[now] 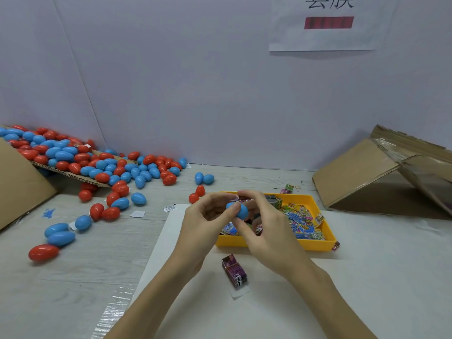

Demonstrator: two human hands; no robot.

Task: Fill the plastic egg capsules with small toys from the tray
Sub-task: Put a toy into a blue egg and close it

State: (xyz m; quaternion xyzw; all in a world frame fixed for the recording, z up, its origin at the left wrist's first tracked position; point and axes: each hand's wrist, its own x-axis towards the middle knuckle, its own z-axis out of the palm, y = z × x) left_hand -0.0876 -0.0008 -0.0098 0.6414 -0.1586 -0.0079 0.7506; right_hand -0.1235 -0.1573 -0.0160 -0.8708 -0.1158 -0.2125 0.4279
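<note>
A small blue plastic egg capsule (241,211) is held up in the air, just above the near left corner of the yellow plastic tray (315,244). It is pinched by the left hand (208,216), whose thumb and fingers are curled round its left end. The right hand (266,226) is curled round its right side, and a small shiny toy packet (241,198) is pinched at the top of the egg by the fingertips. Whether the egg is open or closed cannot be told, as it is partly hidden by the fingers.

The yellow tray is set on a white sheet (367,277) on the pale wooden worktop (73,265). It is filled with many small bright toy packets (303,223). A purple stack of packets (234,270) is laid on the sheet, near the tray's front edge.

To the left, a big heap of red and blue plastic eggs (102,165) is spilled from a brown cardboard box (17,182) onto the worktop. More eggs are scattered nearer the front, and two blue ones (204,178) are laid side by side behind the tray. An open cardboard box (381,172) is tipped on its side at the right. A white paper notice (330,23) is stuck on the pale wall behind.
</note>
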